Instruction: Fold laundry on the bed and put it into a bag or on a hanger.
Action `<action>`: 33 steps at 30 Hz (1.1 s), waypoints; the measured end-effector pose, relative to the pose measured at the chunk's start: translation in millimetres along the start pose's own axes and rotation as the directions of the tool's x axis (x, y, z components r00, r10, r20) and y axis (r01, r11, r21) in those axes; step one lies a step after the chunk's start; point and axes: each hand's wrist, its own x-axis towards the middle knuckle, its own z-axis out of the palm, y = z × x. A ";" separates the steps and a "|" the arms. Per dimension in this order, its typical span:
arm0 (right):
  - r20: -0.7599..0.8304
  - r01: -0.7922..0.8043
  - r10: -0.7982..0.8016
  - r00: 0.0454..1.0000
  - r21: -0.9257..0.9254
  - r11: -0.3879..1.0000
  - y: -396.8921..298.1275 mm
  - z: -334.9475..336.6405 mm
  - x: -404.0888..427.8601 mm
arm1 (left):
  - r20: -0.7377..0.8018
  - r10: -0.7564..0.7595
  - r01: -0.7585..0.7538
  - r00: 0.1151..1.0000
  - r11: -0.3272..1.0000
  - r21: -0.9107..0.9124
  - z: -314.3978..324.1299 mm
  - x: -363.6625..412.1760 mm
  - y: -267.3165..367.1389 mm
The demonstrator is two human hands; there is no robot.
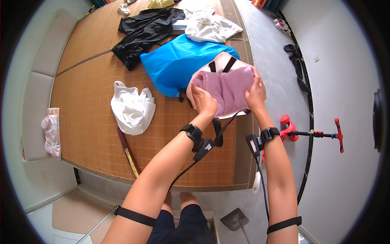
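Observation:
A folded mauve-pink cloth (231, 88) with a fuzzy look, perhaps a towel or blanket, lies in the mouth of a pale pink bag (224, 58) with a white inside and black straps. My left hand (204, 99) grips the cloth's left end, its fingers partly hidden by the bag's side. At the right end, my right hand (256, 91) holds the cloth with the thumb on top and the fingers near the bag's rim. Behind the bag, a bright blue fabric bag (173, 61) lies on the bamboo mat (88, 122).
White garments (133, 108) (210, 26) and black clothing (149, 30) lie on the mat. A maroon folding fan (128, 149) is near its front edge. On the floor at right are a red scooter (289, 131) and shoes (297, 67); a dustpan (234, 219) lies near my legs.

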 end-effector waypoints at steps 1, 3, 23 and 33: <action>0.003 0.007 -0.007 1.000 0.005 1.000 -3.6 1.1 -4.4 | -0.050 0.111 -0.113 0.993 0.993 -0.042 -2.4 -5.5 1.1; 0.066 0.131 -0.121 0.991 -0.181 0.975 -8.5 4.0 -11.7 | 0.015 0.272 -0.272 0.962 0.961 0.044 -10.9 -6.8 -5.5; 0.349 -0.303 0.439 0.828 -0.380 0.874 62.6 53.8 32.1 | 0.478 0.146 -0.352 0.866 0.858 0.375 -15.4 22.2 -9.5; 0.772 0.270 -0.007 0.635 -0.214 0.939 -105.4 85.7 -18.2 | 0.084 0.141 -0.158 0.986 0.956 0.248 -77.4 -12.0 -70.6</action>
